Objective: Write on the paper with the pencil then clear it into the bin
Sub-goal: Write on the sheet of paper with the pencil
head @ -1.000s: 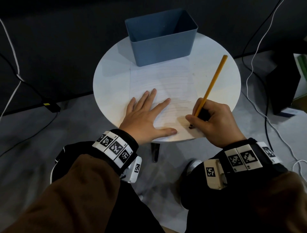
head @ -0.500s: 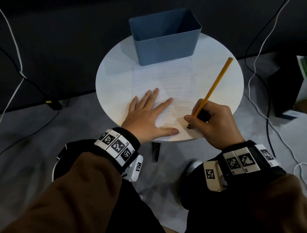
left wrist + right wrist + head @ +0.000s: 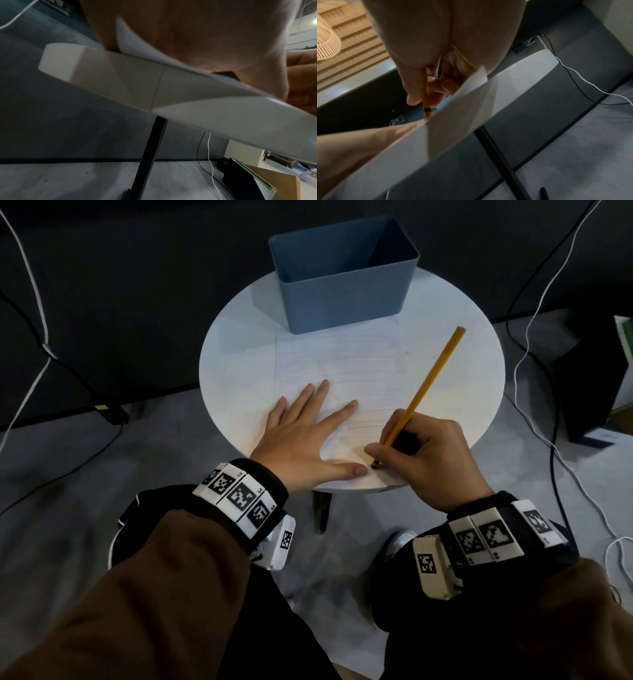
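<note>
- From the head view I see the round white table [image 3: 236, 364] whole, smooth and matte; the left wrist view gives me only its thick pale edge [image 3: 188, 97] from below, with a dark leg [image 3: 149, 155] running down to grey floor
- The bin [image 3: 346, 289] is a blue rectangular tub with plain, slightly tapered walls, standing at the far side of the table; I can make it out only from the head, and its far inner floor is lost in shadow
- The paper [image 3: 339, 371] lies flat from the bin's near wall to the near table edge, white with faint ruled lines; any writing is too faint for me to read. In the right wrist view its near corner [image 3: 471, 86] juts past the rim
- My left hand [image 3: 301, 443] lies flat on the near left part of the sheet, fingers straight and spread, grasping nothing; the left wrist view shows it only as a blurred tan mass
- My right hand [image 3: 428, 453] is curled round the pencil [image 3: 433, 378] at the sheet's near right corner
- The pencil is a slim yellow-orange stick leaning far and right, tip down on the paper just beside the left thumb; only the right wrist view shows the dark band and sharpened cone [image 3: 426, 112]
</note>
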Tool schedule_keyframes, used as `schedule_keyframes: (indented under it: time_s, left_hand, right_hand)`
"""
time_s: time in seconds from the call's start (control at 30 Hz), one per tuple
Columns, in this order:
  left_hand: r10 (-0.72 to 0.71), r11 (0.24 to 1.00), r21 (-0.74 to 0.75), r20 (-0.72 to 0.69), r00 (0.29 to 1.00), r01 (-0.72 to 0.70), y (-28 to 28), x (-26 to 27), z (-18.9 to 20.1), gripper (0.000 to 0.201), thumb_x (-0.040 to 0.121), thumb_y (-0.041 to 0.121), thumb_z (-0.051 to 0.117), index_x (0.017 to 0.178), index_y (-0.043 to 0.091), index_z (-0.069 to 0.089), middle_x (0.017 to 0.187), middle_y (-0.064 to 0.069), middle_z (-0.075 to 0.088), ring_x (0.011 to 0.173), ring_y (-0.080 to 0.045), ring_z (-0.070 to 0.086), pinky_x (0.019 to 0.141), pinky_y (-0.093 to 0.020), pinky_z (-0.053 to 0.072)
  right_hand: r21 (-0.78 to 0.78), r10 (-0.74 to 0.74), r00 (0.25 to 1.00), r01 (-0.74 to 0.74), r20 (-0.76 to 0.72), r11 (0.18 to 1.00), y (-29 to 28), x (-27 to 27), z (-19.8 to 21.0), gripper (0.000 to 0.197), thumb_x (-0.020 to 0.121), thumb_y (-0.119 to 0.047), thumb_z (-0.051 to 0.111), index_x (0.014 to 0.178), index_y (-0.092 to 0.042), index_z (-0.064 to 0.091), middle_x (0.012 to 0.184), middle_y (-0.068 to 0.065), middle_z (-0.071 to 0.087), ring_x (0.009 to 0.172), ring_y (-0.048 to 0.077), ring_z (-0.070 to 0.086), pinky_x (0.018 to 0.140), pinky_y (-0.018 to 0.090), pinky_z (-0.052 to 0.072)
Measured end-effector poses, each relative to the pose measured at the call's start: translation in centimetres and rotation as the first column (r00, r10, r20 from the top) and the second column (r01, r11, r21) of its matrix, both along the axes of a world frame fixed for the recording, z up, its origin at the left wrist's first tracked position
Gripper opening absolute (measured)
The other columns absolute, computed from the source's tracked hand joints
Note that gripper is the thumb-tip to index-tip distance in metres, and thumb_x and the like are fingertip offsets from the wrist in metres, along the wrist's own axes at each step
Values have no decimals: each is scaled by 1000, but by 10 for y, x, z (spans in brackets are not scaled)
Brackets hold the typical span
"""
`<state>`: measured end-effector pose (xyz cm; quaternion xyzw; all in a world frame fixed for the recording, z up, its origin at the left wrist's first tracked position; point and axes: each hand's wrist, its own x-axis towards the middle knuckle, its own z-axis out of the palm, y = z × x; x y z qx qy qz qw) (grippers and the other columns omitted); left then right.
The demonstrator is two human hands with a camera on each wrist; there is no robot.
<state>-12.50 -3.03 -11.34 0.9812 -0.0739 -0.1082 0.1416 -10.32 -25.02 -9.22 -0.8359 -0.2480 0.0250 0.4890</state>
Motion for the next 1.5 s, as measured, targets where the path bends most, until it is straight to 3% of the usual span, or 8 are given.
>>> schedule_keyframes:
  time_s: [0.1,0.33,0.6,0.83,1.13,1.27,1.4,1.5]
  left_hand:
    - [2,1000,23,-2,1000,-2,0,0,0,100,68,96,33,150,58,-8,163,10,-25,148,-9,-27,122,-47,-9]
    - [1,1000,-14,-4,1000,-1,0,0,0,100,68,96,34,151,58,-6,163,10,-25,148,-9,-27,122,-47,-9]
    - [20,991,-131,4,1000,-19,9,-2,3,90,79,77,56,154,52,13,165,9,-17,149,-5,-22,123,-38,-7]
    - [43,992,-114,-7,999,-44,10,-6,8,90,76,79,57,152,54,17,165,12,-14,149,-4,-16,122,-40,-9]
    - [34,992,-120,-29,999,-38,13,-3,5,93,74,80,57,152,55,13,165,12,-16,149,-5,-21,122,-40,-10]
    - [27,991,-127,-38,999,-32,12,-4,7,93,74,81,55,153,54,14,165,12,-17,149,-5,-21,122,-40,-11]
    - [35,993,-109,-37,999,-39,12,-4,6,93,75,80,57,152,55,12,165,11,-18,149,-5,-21,122,-40,-10]
    - [32,994,-106,-34,999,-36,11,-4,5,93,75,80,56,153,55,12,165,11,-18,149,-5,-21,122,-41,-9]
  right_hand:
    - [-7,-43,999,43,-16,999,-6,3,0,20,86,-15,81,76,-11,64,67,-3,69,64,9,69,59,14,48]
    - [3,14,1000,-14,10,1000,5,-1,2,18,85,-18,82,76,-13,67,67,-3,68,64,15,65,60,20,49]
    - [21,-72,997,72,-34,997,-9,6,1,18,86,-18,82,76,-13,67,68,-2,71,66,16,70,66,38,57]
    - [13,13,1000,-13,-18,1000,10,-3,-1,19,85,-20,82,76,-15,67,69,-3,69,65,16,67,63,33,54]
    - [7,-68,997,68,-28,998,-1,3,1,19,85,-19,82,76,-13,65,67,-2,69,65,14,70,64,35,57]
    - [-22,14,1000,-13,20,1000,13,-4,0,20,85,-20,82,75,-15,66,66,-5,68,62,14,65,59,27,52]
    - [-36,-58,998,58,15,998,-2,2,-1,21,86,-13,81,75,-12,63,65,-3,68,64,11,70,61,28,55]
    - [-30,-103,995,104,16,994,-12,4,2,21,86,-8,79,73,-9,63,62,-5,66,60,5,68,56,14,49]
